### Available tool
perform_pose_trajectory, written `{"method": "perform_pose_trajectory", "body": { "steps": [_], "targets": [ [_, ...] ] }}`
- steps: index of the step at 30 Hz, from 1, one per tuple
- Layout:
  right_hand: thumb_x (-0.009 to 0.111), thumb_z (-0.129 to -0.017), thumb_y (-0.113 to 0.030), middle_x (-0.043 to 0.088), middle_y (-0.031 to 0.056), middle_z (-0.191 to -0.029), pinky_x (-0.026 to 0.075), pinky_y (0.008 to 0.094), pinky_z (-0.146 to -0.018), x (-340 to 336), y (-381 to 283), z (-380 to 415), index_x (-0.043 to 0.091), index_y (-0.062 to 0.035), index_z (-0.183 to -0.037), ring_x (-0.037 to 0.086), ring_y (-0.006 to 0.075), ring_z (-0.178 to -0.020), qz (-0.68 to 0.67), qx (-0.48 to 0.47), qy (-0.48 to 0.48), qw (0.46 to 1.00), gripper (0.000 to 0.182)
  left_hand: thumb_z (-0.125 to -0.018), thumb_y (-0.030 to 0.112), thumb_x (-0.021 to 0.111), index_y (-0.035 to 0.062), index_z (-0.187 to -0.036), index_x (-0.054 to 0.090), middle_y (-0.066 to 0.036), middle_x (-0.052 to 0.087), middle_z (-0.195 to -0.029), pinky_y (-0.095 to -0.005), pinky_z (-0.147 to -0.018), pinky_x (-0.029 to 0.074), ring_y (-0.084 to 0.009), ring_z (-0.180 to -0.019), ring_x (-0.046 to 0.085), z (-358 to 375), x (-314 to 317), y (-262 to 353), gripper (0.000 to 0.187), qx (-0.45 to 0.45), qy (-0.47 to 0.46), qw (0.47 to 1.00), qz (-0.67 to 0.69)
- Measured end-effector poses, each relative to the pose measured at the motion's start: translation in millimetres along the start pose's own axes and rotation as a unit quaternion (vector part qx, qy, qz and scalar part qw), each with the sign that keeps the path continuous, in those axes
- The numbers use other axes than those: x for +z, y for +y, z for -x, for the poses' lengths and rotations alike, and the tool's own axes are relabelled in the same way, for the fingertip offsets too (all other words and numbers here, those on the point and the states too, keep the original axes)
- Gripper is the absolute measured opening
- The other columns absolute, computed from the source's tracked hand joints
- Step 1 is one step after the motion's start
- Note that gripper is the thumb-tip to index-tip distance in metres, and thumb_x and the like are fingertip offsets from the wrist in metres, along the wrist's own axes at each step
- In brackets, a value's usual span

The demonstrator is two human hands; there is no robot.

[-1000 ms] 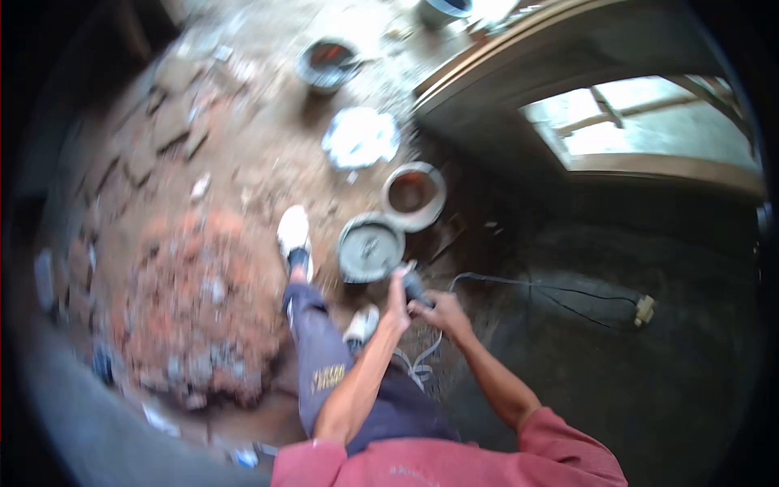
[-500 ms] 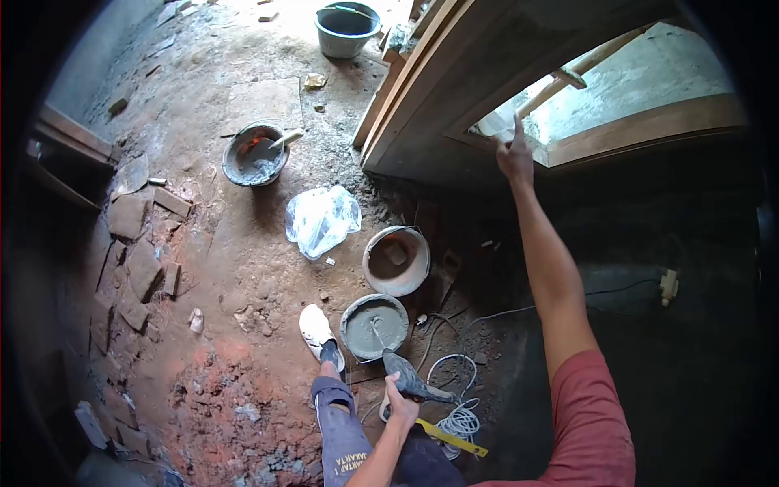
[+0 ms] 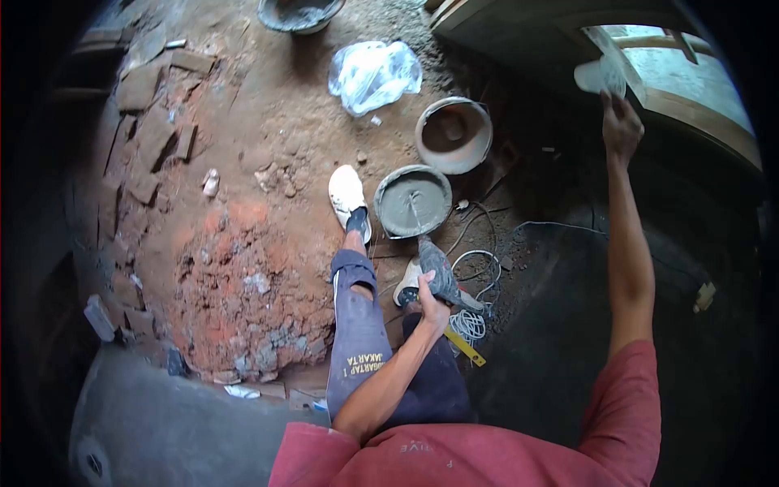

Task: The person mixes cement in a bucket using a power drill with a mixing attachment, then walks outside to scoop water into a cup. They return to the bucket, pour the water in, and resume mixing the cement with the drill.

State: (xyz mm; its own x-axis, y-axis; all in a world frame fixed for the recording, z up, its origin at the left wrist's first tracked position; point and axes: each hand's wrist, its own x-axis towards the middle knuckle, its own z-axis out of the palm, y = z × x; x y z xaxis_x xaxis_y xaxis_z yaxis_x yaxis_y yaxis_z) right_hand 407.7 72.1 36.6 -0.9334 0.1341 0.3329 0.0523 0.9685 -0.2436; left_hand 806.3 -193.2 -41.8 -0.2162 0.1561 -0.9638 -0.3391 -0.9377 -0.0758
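My left hand [image 3: 432, 302] is closed around the rear of a dark, dusty power drill [image 3: 441, 272]. The drill's rod reaches down into wet grey cement [image 3: 403, 203], held in a round bucket [image 3: 380, 221] near my feet. My right hand [image 3: 622, 130] is raised at the window opening, with its fingers closed on a whitish, see-through plastic cup [image 3: 596, 77]. Clear plastic seems to hang around that cup, but its exact shape is hard to make out.
Another bucket [image 3: 483, 158] stands just beyond the cement. A clear plastic bag [image 3: 373, 77] and a mortar bucket [image 3: 300, 20] lie farther off. Coiled white cable [image 3: 466, 326] and a yellow level-like bar [image 3: 464, 347] are by my leg. Broken bricks [image 3: 146, 122] and rubble [image 3: 243, 284] cover the left.
My view has tilted down toward my body. My right hand, earlier reaching with a finger extended at the window ledge, now grips the plastic cup. The left hand stays on the drill.
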Motion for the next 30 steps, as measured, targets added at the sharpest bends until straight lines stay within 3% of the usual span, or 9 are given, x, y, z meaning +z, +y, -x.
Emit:
{"method": "perform_pose_trajectory", "body": {
  "steps": [3, 7, 9, 11, 14, 20, 22, 30],
  "targets": [
    [0.074, -0.088, -0.019, 0.074, 0.015, -0.088, 0.055, 0.0311, -0.074, -17, -16, 85, 0.074, -0.0009, -0.103, 0.073, 0.0196, -0.078, -0.096, 0.013, -0.063, 0.993, 0.023, -0.081, 0.042, 0.06, 0.0104, -0.102, 0.058, -0.004, 0.061, -0.083, -0.0342, -0.065, 0.046, -0.0196, -0.072, 0.059, 19, 9, 4, 0.038, 0.005, 0.02, 1.0, -0.005],
    [0.073, -0.088, -0.015, 0.073, 0.0149, -0.086, 0.053, 0.0291, -0.068, -22, -29, 192, 0.073, 0.0018, -0.1, 0.068, 0.0149, -0.074, -0.166, 0.011, -0.181, 0.969, 0.02, -0.079, 0.044, 0.06, 0.01, -0.102, 0.058, -0.003, 0.06, -0.082, -0.0313, -0.061, 0.044, -0.0183, -0.07, 0.059, 34, -1, 5, 0.041, 0.016, -0.003, 1.0, -0.022],
    [0.073, -0.088, -0.013, 0.072, 0.0159, -0.085, 0.052, 0.0301, -0.067, -18, -36, 236, 0.073, 0.0018, -0.097, 0.068, 0.0163, -0.073, -0.191, 0.03, -0.248, 0.949, 0.017, -0.081, 0.045, 0.059, 0.0083, -0.122, 0.052, -0.007, 0.058, -0.101, -0.0398, -0.083, 0.048, -0.0232, -0.091, 0.057, 21, -20, 2, 0.055, -0.011, -0.04, 0.999, -0.028],
    [0.073, -0.086, -0.011, 0.071, 0.0172, -0.084, 0.053, 0.0337, -0.068, -8, -35, 270, 0.072, 0.0009, -0.095, 0.07, 0.0243, -0.074, -0.182, 0.028, -0.334, 0.924, 0.015, -0.081, 0.046, 0.058, 0.0082, -0.119, 0.053, -0.008, 0.058, -0.098, -0.0397, -0.082, 0.048, -0.0233, -0.089, 0.058, 6, -34, 0, 0.054, -0.016, -0.045, 0.998, -0.03],
    [0.07, -0.084, -0.009, 0.069, 0.0189, -0.089, 0.054, 0.0416, -0.071, 18, -28, 310, 0.071, -0.0014, -0.094, 0.067, 0.0365, -0.08, -0.15, -0.07, -0.394, 0.904, 0.012, -0.082, 0.048, 0.057, 0.0082, -0.115, 0.054, -0.008, 0.058, -0.094, -0.0395, -0.08, 0.048, -0.0233, -0.087, 0.058, -3, -37, 3, 0.052, -0.024, -0.063, 0.998, -0.022],
    [0.068, -0.086, -0.016, 0.067, 0.0204, -0.084, 0.052, 0.0468, -0.068, 55, -39, 342, 0.071, 0.0, -0.089, 0.066, 0.0386, -0.077, -0.084, -0.174, -0.487, 0.852, 0.017, -0.082, 0.048, 0.057, 0.009, -0.113, 0.055, -0.008, 0.058, -0.094, -0.0392, -0.078, 0.047, -0.0223, -0.086, 0.058, 1, -33, 5, 0.051, -0.01, -0.083, 0.996, -0.012],
    [0.068, -0.085, -0.016, 0.067, 0.0214, -0.083, 0.051, 0.0475, -0.068, 65, -41, 348, 0.071, 0.0002, -0.087, 0.065, 0.0393, -0.076, -0.074, -0.178, -0.505, 0.841, 0.017, -0.082, 0.047, 0.057, 0.0094, -0.114, 0.055, -0.007, 0.058, -0.094, -0.0377, -0.078, 0.047, -0.0219, -0.085, 0.058, 3, -30, 3, 0.05, -0.005, -0.044, 0.999, 0.012],
    [0.066, -0.085, -0.017, 0.065, 0.025, -0.078, 0.05, 0.0487, -0.067, 77, -54, 349, 0.071, 0.0005, -0.082, 0.065, 0.0408, -0.074, -0.039, -0.168, -0.568, 0.805, 0.018, -0.079, 0.046, 0.062, 0.0076, -0.108, 0.054, -0.008, 0.058, -0.09, -0.038, -0.071, 0.049, -0.0229, -0.079, 0.058, 6, -27, 2, 0.049, 0.001, -0.051, 0.998, 0.035]
  ]
}}
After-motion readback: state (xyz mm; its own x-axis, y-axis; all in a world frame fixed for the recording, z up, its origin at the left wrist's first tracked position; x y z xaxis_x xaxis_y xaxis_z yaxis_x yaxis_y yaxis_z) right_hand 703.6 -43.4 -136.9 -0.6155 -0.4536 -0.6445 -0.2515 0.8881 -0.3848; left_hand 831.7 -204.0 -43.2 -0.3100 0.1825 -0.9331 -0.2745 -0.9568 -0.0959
